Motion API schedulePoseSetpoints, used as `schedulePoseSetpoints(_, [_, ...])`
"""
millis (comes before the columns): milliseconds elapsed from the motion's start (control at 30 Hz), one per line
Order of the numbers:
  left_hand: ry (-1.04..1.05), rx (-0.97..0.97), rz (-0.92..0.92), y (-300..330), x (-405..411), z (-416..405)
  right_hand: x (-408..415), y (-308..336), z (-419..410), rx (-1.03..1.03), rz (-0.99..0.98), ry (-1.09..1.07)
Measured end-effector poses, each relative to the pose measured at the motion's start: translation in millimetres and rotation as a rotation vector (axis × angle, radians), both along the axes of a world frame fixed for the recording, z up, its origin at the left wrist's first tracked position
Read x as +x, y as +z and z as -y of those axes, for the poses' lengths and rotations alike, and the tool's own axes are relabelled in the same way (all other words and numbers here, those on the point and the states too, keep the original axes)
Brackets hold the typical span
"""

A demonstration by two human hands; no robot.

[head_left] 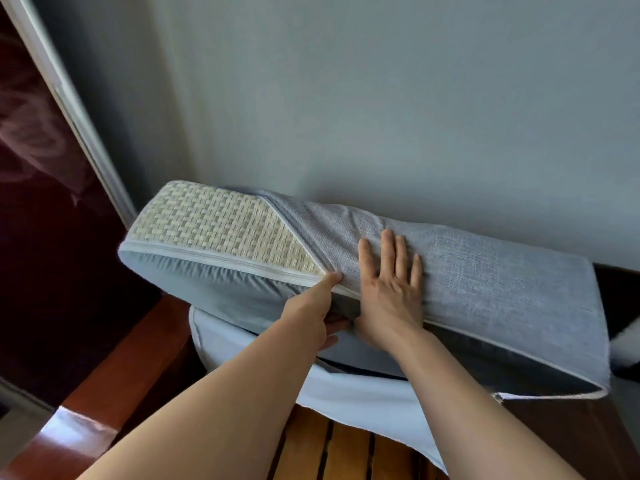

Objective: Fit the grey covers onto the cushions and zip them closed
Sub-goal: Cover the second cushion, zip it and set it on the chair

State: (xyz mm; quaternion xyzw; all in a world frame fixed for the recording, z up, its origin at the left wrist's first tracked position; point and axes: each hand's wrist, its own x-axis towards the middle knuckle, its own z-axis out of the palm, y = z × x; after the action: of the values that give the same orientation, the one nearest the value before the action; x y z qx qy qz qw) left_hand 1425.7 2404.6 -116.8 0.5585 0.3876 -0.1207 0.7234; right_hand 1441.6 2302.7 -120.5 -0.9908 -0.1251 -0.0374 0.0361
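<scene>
Cushion (221, 223), long and thick, lying tilted against the pale wall (381, 98), its left end raised; woven straw-coloured face exposed at that left end, with a zip line along its near edge; grey cover (485, 285) drawn over the right-hand part of the cushion, its open mouth running diagonally across the top and reaching roughly to the middle; cover's white zip edge (519, 355) trailing along the near side to the right corner, where a small metal pull (498, 397) hangs. Left hand (315, 313): grip closed on the cover's edge, thumb on top at the near seam and fingers curled beneath, pinching the fabric just where straw face meets grey cloth. Right hand (391, 289): grip open, fingers straight and spread, palm pressing flat on top of the covered part, just beside the left hand. Beneath the cushion, a second pale blue cushion (346, 393) resting on a wooden slatted surface (346, 452); reddish wooden armrest (114, 386) at lower left; dark door panel (41, 202) at far left.
</scene>
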Motion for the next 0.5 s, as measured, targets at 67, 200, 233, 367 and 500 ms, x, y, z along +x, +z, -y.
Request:
schedulePoseSetpoints(67, [-0.067, 0.047, 0.010, 4.9, 8.0, -1.9, 12.2, 5.1, -1.7, 0.017, 0.007, 0.003])
schedulePoseSetpoints(200, [-0.188, 0.402, 0.110, 3.9, 10.8, -24.8, 31.0, 17.0, 2.2, 0.030, -0.024, 0.025])
schedulePoseSetpoints(233, [-0.191, 0.579, 0.167, 4.8, 9.8, -33.8, 34.2, 19.5, 3.2, 0.032, -0.037, 0.025])
schedulePoseSetpoints(367, [-0.117, 1.310, 0.411, 27.1, 17.4, -65.8, 45.3, 30.1, 4.8, 0.070, -0.107, 0.031])
schedulePoseSetpoints(500, [-0.362, 1.448, 0.525, 22.5, 50.7, -77.2, 51.9, 35.3, -1.2, 0.124, -0.136, 0.007])
